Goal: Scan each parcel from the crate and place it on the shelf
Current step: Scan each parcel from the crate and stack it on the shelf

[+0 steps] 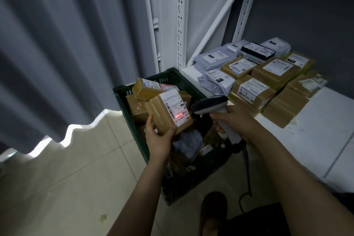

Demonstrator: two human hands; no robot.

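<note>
The parcel [168, 113] is a small brown box wrapped in tape. A red scan line falls across the barcode on its white label. I hold it tilted above the dark green crate [153, 77], my left hand [159, 137] under its near end, thumb on one side, fingers [173, 130] curled on the other. My right hand [235, 119] is clamped round the scanner [210, 104], just beside the label.

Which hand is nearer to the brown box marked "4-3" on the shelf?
Right. The right hand, gripping the barcode scanner, is just in front of the 4-3 box. The left hand holds a parcel over the crate, farther left.
</note>
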